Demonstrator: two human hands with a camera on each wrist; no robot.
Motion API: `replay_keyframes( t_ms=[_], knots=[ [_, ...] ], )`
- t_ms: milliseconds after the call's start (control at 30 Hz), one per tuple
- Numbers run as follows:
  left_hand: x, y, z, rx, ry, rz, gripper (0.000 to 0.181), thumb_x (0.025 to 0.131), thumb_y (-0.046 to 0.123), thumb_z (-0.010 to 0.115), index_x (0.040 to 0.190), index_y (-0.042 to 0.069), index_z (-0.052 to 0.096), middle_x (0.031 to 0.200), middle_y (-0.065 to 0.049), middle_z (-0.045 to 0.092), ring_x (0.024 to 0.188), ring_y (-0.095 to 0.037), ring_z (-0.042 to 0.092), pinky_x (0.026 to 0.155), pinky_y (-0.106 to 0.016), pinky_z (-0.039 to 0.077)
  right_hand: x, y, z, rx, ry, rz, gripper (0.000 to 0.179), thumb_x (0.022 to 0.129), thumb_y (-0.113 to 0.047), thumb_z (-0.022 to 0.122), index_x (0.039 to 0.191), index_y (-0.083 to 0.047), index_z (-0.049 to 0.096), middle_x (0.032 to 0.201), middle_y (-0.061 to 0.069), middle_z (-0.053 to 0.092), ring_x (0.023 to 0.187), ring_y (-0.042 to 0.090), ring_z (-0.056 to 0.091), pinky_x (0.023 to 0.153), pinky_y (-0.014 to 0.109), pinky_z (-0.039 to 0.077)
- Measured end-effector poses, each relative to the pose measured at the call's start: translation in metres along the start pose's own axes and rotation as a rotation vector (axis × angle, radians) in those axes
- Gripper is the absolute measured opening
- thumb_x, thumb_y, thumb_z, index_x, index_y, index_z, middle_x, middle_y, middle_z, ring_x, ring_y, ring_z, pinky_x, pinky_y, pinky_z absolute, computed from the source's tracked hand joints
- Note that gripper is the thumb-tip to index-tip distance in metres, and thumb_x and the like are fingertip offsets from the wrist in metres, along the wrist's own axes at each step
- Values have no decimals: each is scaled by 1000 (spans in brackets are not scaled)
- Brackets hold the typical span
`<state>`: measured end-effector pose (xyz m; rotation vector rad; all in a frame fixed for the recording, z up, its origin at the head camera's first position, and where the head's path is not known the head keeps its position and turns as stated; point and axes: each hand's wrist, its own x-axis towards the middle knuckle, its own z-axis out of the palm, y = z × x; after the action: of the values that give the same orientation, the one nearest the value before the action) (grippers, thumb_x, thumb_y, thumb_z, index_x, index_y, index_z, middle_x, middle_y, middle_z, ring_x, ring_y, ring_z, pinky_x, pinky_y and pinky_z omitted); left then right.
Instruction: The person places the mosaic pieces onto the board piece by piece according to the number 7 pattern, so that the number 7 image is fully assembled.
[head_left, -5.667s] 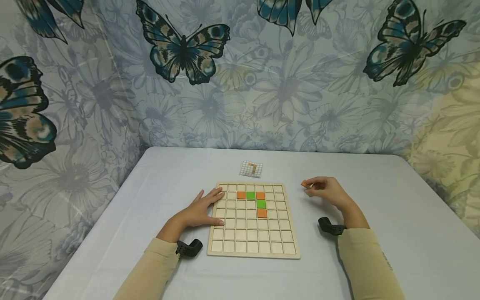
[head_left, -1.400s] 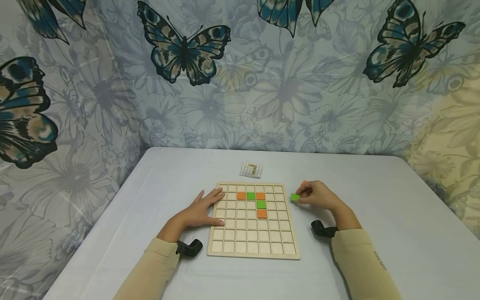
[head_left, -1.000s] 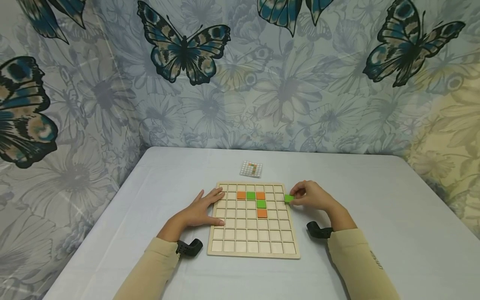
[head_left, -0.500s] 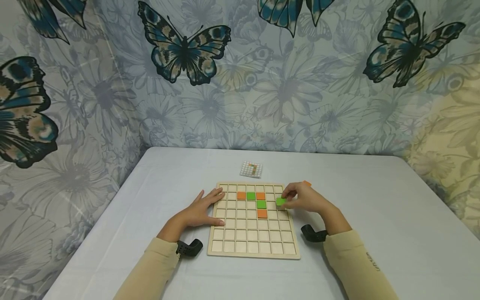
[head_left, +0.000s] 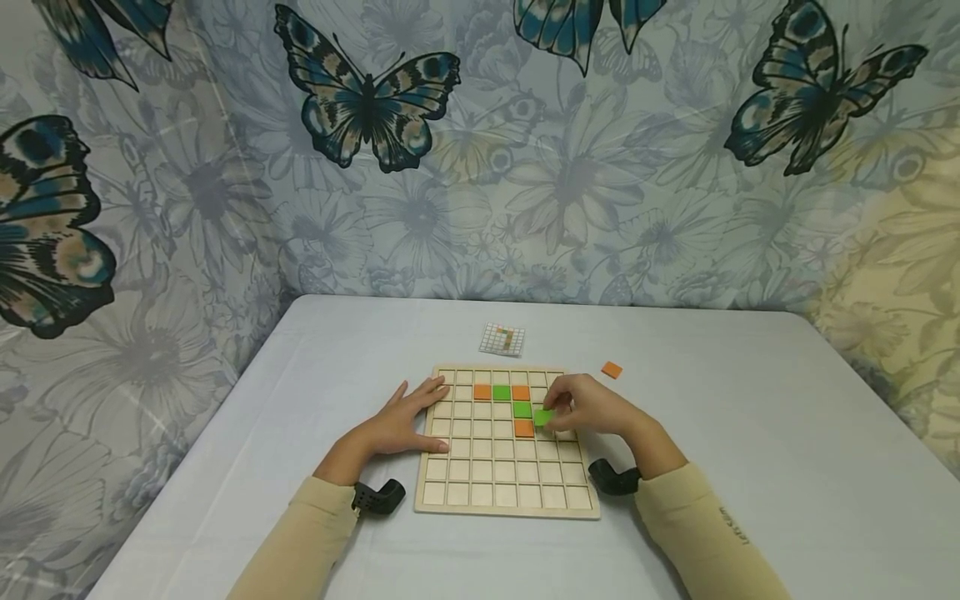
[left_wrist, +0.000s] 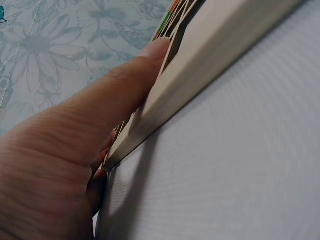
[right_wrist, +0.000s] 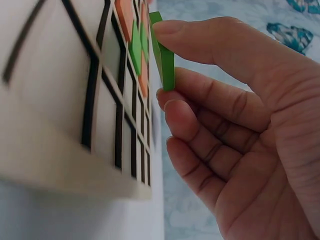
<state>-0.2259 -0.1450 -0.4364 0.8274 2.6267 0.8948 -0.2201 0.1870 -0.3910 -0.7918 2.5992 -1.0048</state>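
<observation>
A wooden grid board (head_left: 507,508) lies on the table, with orange and green square tiles set in some of its cells. My left hand (head_left: 395,421) rests on the board's left edge, fingers spread and straight; its thumb (left_wrist: 125,82) lies over the rim in the left wrist view. Between thumb and fingers my right hand (head_left: 596,406) pinches a green tile (right_wrist: 164,55). That tile is held above the board, just right of the column with a green tile (head_left: 522,410) and an orange tile (head_left: 523,428). The right wrist view shows it tilted and apart from the cells.
A loose orange tile (head_left: 612,369) lies on the white table (head_left: 750,400) to the right of the board. Behind the board is a small card (head_left: 502,339) printed with a grid and coloured squares. A butterfly-patterned cloth (head_left: 480,208) hangs behind the table.
My right hand set down the orange tile, took a green tile from the table's right side and carried it left over the board. My left hand stays in place.
</observation>
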Motion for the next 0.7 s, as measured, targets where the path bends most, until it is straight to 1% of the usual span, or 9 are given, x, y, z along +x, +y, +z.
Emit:
replay_keyframes(
  t_ms=[267,500,600,700],
  knots=[
    [-1,0,0,4,0,3,95,73,48,75,147,12,28,158,-3,13,146,-25,7,118,-50,-9,2,-13,10,-38,-61,-53,19,76,-15,76,90,-7,65,87,1,64,75,7,56,66,21,51],
    [-1,0,0,4,0,6,94,73,47,75,148,12,28,158,-3,13,146,-25,7,118,-50,-10,4,-19,17,-34,-90,-88,18,74,-13,78,86,-6,66,85,2,62,71,6,54,63,20,51],
    [-1,0,0,2,0,7,94,74,47,75,148,12,28,158,-3,13,146,-25,7,118,-50,-10,4,-20,20,-32,-106,-88,19,73,-13,78,86,-6,66,85,2,62,70,6,54,61,20,51],
    [-1,0,0,2,0,7,94,74,47,75,147,12,28,158,-3,13,146,-25,7,118,-50,-10,4,-22,22,-29,-124,-61,20,73,-14,78,87,-7,65,84,1,61,70,6,55,61,20,51]
  ],
)
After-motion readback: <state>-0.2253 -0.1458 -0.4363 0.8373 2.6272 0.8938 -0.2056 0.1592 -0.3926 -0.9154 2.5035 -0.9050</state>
